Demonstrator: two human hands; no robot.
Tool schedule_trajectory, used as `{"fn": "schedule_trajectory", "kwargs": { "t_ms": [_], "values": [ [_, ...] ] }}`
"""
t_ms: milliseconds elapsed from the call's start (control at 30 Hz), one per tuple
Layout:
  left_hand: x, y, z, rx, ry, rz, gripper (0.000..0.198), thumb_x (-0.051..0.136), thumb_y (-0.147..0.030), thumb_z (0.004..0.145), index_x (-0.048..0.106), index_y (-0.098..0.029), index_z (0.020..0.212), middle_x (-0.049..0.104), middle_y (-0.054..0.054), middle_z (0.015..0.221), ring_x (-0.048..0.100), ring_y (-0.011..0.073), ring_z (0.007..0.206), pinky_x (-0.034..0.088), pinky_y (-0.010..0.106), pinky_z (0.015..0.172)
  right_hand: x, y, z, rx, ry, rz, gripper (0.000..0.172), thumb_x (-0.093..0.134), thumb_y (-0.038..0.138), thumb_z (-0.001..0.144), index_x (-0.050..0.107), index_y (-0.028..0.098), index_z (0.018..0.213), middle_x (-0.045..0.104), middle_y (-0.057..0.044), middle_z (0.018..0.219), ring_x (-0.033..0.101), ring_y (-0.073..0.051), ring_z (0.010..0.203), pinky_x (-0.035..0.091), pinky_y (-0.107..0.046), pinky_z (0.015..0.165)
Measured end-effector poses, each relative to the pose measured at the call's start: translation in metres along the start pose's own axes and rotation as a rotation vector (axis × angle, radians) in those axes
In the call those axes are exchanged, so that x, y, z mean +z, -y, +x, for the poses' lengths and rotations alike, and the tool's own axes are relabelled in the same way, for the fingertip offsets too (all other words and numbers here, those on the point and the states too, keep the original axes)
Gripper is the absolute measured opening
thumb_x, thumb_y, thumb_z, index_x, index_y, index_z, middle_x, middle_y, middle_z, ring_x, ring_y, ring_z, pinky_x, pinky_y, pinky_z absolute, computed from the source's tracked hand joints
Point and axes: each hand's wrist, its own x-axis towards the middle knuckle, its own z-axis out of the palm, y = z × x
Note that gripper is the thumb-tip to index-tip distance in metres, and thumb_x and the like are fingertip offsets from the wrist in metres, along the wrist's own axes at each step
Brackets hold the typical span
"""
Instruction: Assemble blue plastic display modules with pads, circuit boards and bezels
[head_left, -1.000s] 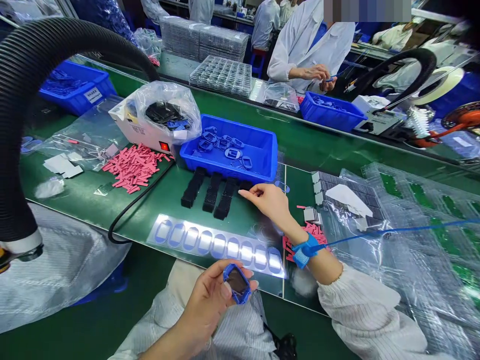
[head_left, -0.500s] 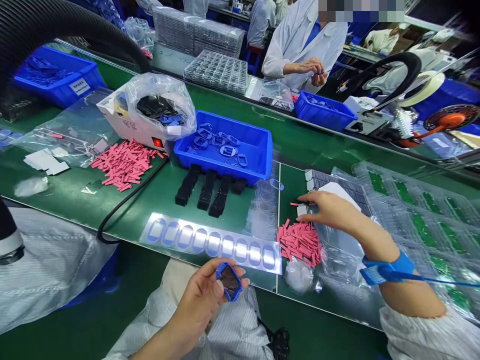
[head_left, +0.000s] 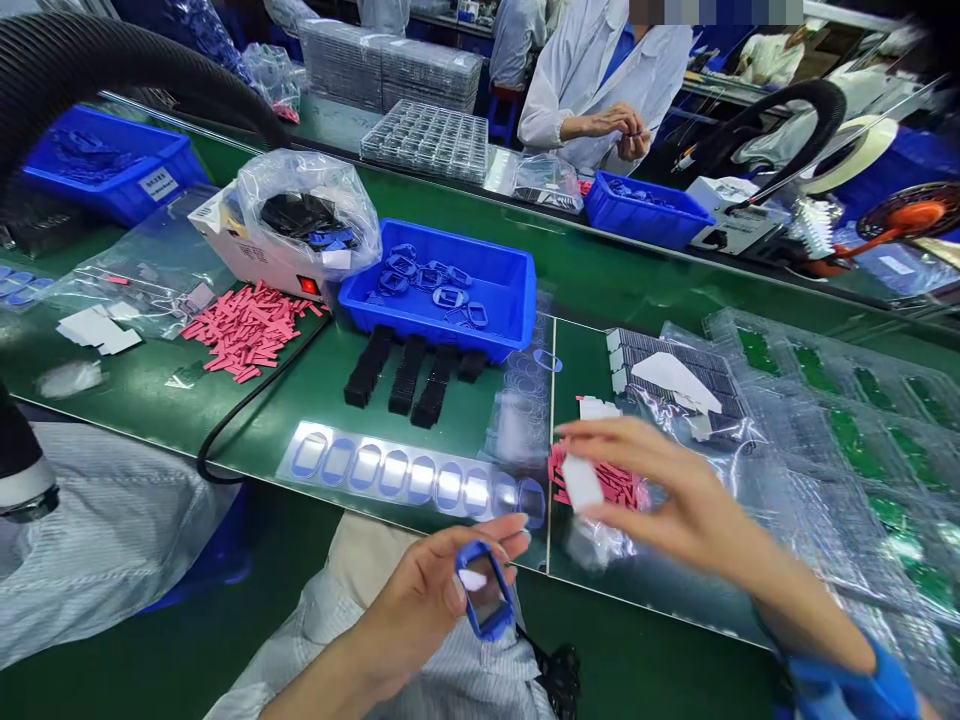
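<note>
The right hand (head_left: 686,490) is motion-blurred, so the white piece (head_left: 582,483) between its fingers shows no clear detail. The bottom edge cuts off the blue wrist strap (head_left: 847,690), and the left hand (head_left: 427,610) hides part of the blue frame (head_left: 471,590).

A glossy blue plastic frame (head_left: 489,630), a matt white strip (head_left: 582,483) and a crinkled clear plastic bag (head_left: 724,435).

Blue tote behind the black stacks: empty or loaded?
Loaded, but not full: loose blue frames lie scattered on the floor of the blue plastic tote, with bare floor showing toward its right side.
</note>
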Motion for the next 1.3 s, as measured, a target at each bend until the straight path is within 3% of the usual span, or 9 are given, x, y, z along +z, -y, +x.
{"fn": "schedule_trajectory", "kwargs": {
  "t_ms": [67,167,367,567,767,933,1000,1133,1300],
  "values": [
    [0.009,0.002,0.003,-0.002,0.142,-0.035,0.038,0.076,-0.051,0.061,0.075,-0.025,0.089,0.064,0.006,0.125,0.056,0.0233,0.117,0.040,0.030,0.099,0.011,0.033,-0.003,-0.121,0.077,0.123,0.043,0.062,0.040,0.084,0.053,0.026,0.123,0.059,-0.008,0.124,0.055,-0.022,0.116,0.049,-0.037,0.094],
    [0.019,0.007,0.003,0.036,0.261,-0.091,0.037,0.076,-0.051,0.062,0.075,-0.026,0.090,0.073,0.003,0.101,0.064,0.0181,0.102,0.044,0.025,0.089,0.024,0.060,-0.007,-0.179,0.058,0.200,0.043,0.058,0.041,0.086,0.051,0.021,0.124,0.064,-0.008,0.117,0.055,-0.018,0.114,0.048,-0.032,0.095],
    [0.019,0.017,-0.003,0.039,0.196,-0.064,0.031,0.080,-0.041,0.061,0.076,-0.025,0.087,0.069,-0.001,0.084,0.062,0.0073,0.076,0.045,0.015,0.073,0.030,0.076,-0.014,-0.167,-0.032,0.075,0.030,0.058,0.024,0.086,0.056,0.015,0.114,0.069,-0.008,0.106,0.062,-0.019,0.100,0.049,-0.031,0.085],
    [0.012,0.027,-0.010,-0.055,0.166,0.071,0.038,0.082,-0.047,0.054,0.078,-0.021,0.083,0.069,0.004,0.081,0.060,0.0134,0.077,0.044,0.022,0.074,0.030,0.079,-0.023,-0.037,0.144,0.300,0.029,0.064,0.025,0.084,0.056,0.023,0.113,0.071,0.000,0.097,0.066,-0.014,0.089,0.048,-0.027,0.078],
    [0.013,0.037,-0.012,-0.088,0.137,0.055,0.038,0.080,-0.050,0.054,0.077,-0.023,0.081,0.071,0.004,0.078,0.064,0.0172,0.082,0.046,0.028,0.081,0.039,0.080,-0.035,-0.029,0.024,0.310,0.039,0.071,0.025,0.077,0.057,0.021,0.113,0.073,-0.002,0.094,0.069,-0.017,0.085,0.050,-0.029,0.078],
    [0.014,0.037,-0.010,-0.144,0.163,0.073,0.037,0.081,-0.048,0.055,0.078,-0.022,0.081,0.069,0.003,0.070,0.062,0.0149,0.071,0.046,0.026,0.074,0.039,0.079,-0.043,0.016,0.077,0.373,0.028,0.067,0.017,0.080,0.059,0.023,0.106,0.073,0.003,0.092,0.070,-0.012,0.079,0.051,-0.026,0.082],
    [0.016,0.034,-0.009,-0.133,0.149,0.046,0.033,0.081,-0.046,0.056,0.078,-0.024,0.080,0.068,0.003,0.077,0.062,0.0143,0.073,0.045,0.025,0.076,0.043,0.079,-0.047,0.032,-0.019,0.339,0.027,0.063,0.017,0.083,0.058,0.023,0.109,0.073,0.002,0.095,0.070,-0.012,0.083,0.053,-0.026,0.081],
    [0.024,0.029,-0.008,-0.078,0.125,0.006,0.038,0.079,-0.052,0.056,0.077,-0.024,0.081,0.066,0.006,0.109,0.060,0.0229,0.101,0.041,0.029,0.088,0.060,0.083,-0.061,0.034,-0.383,0.060,0.015,0.065,0.021,0.080,0.062,0.023,0.095,0.073,-0.006,0.103,0.067,-0.022,0.097,0.055,-0.033,0.078],
    [0.020,0.036,-0.005,-0.126,0.096,0.022,0.040,0.080,-0.053,0.055,0.077,-0.021,0.079,0.062,0.010,0.121,0.057,0.0277,0.110,0.039,0.032,0.093,0.071,0.089,-0.084,0.058,-0.488,-0.068,0.019,0.065,0.014,0.075,0.062,0.028,0.088,0.076,0.002,0.083,0.071,-0.022,0.078,0.056,-0.037,0.068]
  ]
}}
